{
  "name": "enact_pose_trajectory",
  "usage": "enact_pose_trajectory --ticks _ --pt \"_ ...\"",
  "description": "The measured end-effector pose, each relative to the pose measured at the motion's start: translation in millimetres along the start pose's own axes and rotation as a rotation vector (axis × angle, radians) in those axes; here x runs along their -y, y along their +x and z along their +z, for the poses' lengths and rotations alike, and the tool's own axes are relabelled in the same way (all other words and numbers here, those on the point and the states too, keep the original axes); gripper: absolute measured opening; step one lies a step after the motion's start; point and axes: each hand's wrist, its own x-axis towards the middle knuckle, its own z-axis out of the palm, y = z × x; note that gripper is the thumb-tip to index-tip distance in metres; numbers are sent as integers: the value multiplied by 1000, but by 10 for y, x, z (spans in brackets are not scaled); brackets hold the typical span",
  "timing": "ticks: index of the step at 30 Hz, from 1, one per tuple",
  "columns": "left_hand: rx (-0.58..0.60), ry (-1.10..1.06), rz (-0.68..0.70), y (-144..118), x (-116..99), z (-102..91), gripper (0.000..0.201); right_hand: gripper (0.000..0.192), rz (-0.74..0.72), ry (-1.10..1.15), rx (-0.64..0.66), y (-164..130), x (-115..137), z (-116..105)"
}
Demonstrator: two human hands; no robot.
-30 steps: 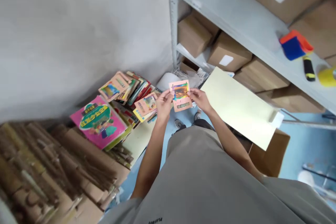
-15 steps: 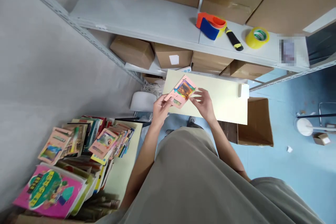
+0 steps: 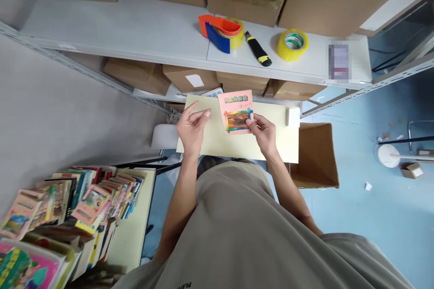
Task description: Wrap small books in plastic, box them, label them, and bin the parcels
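A thin pink book (image 3: 236, 104) with a bright picture on its cover is held up over the pale yellow table (image 3: 213, 142). My right hand (image 3: 265, 134) pinches it at its lower right edge, thumb on the cover. To the left of the book, my left hand (image 3: 192, 128) is raised over the table with its fingers apart and nothing in them. The book's title stands upright as I see it, at the top of the cover.
Books (image 3: 91, 203) are piled on a side table at lower left. On the shelf (image 3: 135, 22) ahead lie a tape dispenser (image 3: 220, 31), a utility knife (image 3: 258, 48) and a tape roll (image 3: 292, 45). A white stack (image 3: 292, 117) sits at the table's right end, beside an open carton (image 3: 315, 156).
The book has passed from my left hand to my right hand and turned so its title is at the top. My left hand has let go and moved left. The view has shifted right.
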Motion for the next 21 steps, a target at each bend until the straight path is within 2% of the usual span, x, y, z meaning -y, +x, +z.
enact_pose_trajectory --ticks 3,5,8,10,14,18,19,21 --pt "4 -43 -156 -190 60 145 57 60 54 110 -17 34 26 -73" --pt "90 -109 -185 -300 24 226 58 61 76 126 -13 46 47 -86" --pt "286 -260 -229 -387 -64 347 57 63 90 143 -19 53 41 -78" --pt "358 -309 -300 -393 -88 420 54 64 86 152 -29 55 12 -71" --pt "313 -286 -389 -337 -25 514 57 61 58 99 -33 63 -40 -75" --pt "244 -171 -309 -330 -17 561 59 56 -88 -114 -182 26 10 3" --pt "231 -139 -261 -351 -42 572 58 56 -116 -145 -189 8 31 51" --pt "240 -76 -145 -411 -110 593 52 57 -121 -144 -120 -25 62 165"
